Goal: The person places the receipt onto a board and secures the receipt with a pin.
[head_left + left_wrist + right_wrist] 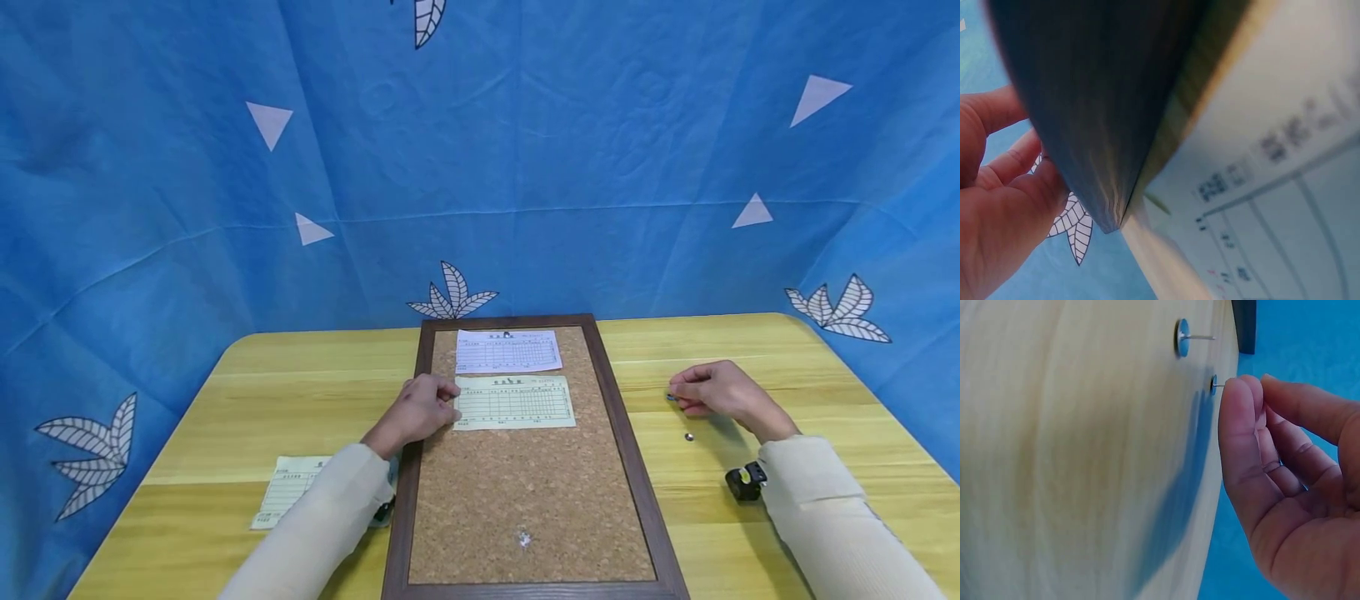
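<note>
On a cork board (525, 500) with a dark wooden frame lies a pale green printed slip (517, 404). My left hand (420, 407) reaches over the frame, its thumb and fingertips at the slip's left edge. In the left wrist view the frame hides part of those fingers. Right of the board, my right hand (716, 390) pinches the upright pin of a thumbtack (1214, 385), whose flat head is down at the tabletop. Another thumbtack (1182, 337) stands pin-up nearby on the wood. A lilac slip (508, 351) is above the green one, with a dark spot at its top edge.
Another pale green slip (281, 492) lies on the table left of the board, partly under my left sleeve. A small whitish, shiny patch (524, 539) sits low on the cork. A blue patterned cloth (525, 167) hangs behind the yellow wooden table (337, 367).
</note>
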`<state>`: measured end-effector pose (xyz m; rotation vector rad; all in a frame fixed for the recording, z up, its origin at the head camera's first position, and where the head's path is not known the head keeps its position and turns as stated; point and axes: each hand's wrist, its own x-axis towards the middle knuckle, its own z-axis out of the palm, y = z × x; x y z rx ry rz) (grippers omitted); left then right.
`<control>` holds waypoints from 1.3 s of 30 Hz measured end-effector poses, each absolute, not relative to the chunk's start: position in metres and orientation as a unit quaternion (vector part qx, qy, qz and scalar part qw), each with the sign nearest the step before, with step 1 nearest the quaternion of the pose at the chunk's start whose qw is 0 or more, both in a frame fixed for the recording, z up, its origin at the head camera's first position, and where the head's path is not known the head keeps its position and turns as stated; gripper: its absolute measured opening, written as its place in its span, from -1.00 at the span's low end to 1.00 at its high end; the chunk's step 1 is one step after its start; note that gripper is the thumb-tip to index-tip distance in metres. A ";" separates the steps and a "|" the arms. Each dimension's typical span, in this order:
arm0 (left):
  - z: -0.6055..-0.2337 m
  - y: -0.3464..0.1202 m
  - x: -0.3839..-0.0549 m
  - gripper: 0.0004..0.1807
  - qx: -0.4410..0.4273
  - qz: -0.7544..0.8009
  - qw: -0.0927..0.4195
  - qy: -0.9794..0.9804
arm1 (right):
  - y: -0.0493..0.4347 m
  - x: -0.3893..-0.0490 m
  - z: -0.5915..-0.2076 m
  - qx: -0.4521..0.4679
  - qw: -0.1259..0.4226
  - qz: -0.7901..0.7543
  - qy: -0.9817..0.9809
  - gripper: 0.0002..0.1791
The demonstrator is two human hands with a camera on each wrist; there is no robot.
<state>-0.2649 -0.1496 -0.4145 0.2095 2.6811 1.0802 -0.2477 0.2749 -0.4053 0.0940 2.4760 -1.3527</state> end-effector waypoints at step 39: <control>-0.411 -0.151 -0.263 -0.72 0.075 0.381 0.122 0.913 | 0.273 -0.253 -0.408 0.047 0.171 -0.424 0.888 -0.75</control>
